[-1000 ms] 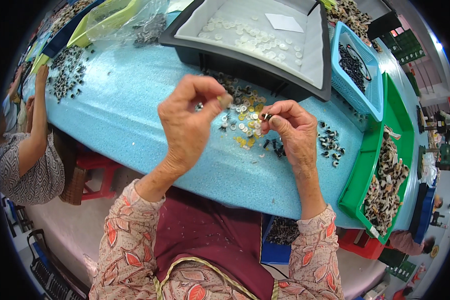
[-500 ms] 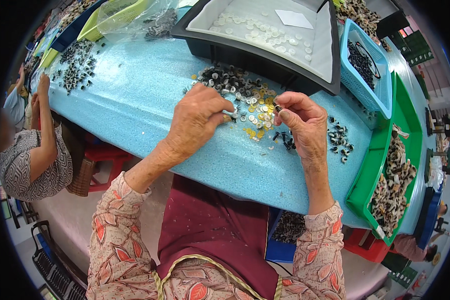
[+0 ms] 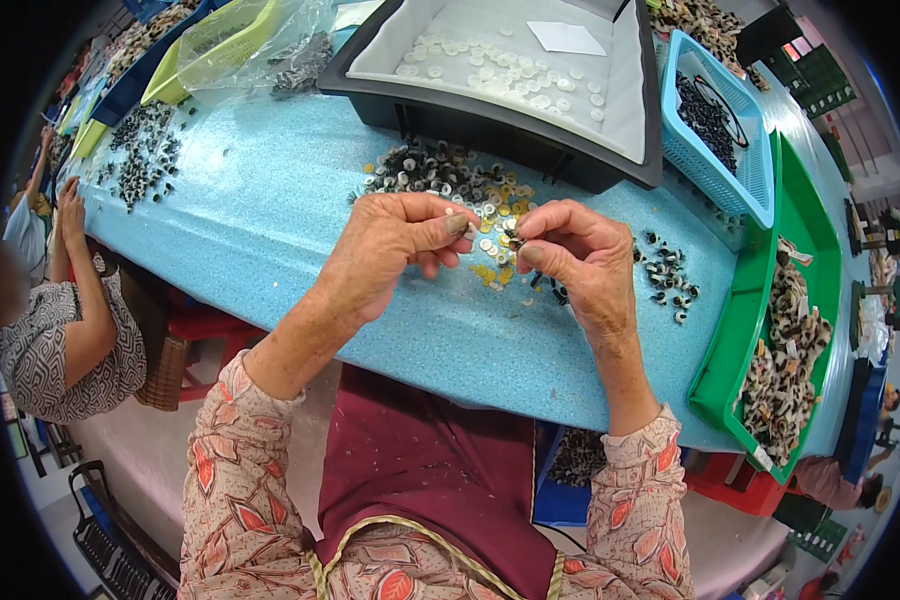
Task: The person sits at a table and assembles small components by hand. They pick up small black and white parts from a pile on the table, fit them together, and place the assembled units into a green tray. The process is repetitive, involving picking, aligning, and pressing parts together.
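My left hand (image 3: 385, 250) is closed in a pinch above the blue table, with a small white disc (image 3: 470, 231) at its fingertips. Close to it on the right, my right hand (image 3: 588, 265) pinches a small dark piece (image 3: 514, 241) between thumb and forefinger; its exact kind is too small to make out. The two sets of fingertips face each other with a narrow gap between. Behind them lies a heap of small black and white pieces (image 3: 420, 172). Loose yellow and white discs (image 3: 492, 272) are scattered beneath my fingers. Beside my right hand are several black pieces with pale rings (image 3: 667, 272).
A black tray (image 3: 490, 118) lined in white holds pale discs at the back. Right of it stand a light blue basket (image 3: 715, 185) and a green tray (image 3: 722, 345) with furry patterned pieces. A yellow-green basket (image 3: 175, 85) is at far left, where another person (image 3: 65, 330) sits.
My left hand has lifted from the heap's edge with the white disc and turned its thumb upward. My right hand has moved left, bringing the dark piece closer to it.
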The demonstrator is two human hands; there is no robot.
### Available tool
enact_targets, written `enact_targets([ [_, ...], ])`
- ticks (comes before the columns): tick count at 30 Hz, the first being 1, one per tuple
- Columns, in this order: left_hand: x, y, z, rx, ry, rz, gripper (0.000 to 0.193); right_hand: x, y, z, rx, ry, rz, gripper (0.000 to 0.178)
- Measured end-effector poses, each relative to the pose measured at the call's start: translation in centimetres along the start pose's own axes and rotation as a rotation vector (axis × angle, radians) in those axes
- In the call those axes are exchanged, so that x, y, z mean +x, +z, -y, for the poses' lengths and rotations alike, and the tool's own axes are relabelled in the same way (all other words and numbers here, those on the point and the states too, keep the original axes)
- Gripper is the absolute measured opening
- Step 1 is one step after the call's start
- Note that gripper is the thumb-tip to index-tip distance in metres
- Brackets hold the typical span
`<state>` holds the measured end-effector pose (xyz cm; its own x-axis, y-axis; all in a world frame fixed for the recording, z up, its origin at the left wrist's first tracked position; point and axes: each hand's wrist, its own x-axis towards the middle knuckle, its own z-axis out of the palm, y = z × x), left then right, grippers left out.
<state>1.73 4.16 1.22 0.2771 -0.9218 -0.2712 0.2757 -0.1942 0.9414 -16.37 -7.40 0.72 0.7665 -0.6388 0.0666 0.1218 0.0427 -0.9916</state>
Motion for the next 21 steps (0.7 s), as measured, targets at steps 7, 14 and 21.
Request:
enact_targets([
  [7, 0.2, 1.5, 0.1, -0.11, -0.092, 0.05, 0.02, -0.2, 0.1, 0.2, -0.041, 0.031, 0.053, 0.013],
  [14, 0.5, 1.5, 0.6, -0.111, -0.067, 0.059, 0.02, -0.2, 0.3, -0.2, -0.09, -0.009, 0.003, 0.018],
  [21, 2.1, 0.8, 1.2, -0.243, -0.189, 0.288, 0.018, 0.6, -0.2, -0.6, -0.426, -0.317, 0.11, 0.026],
])
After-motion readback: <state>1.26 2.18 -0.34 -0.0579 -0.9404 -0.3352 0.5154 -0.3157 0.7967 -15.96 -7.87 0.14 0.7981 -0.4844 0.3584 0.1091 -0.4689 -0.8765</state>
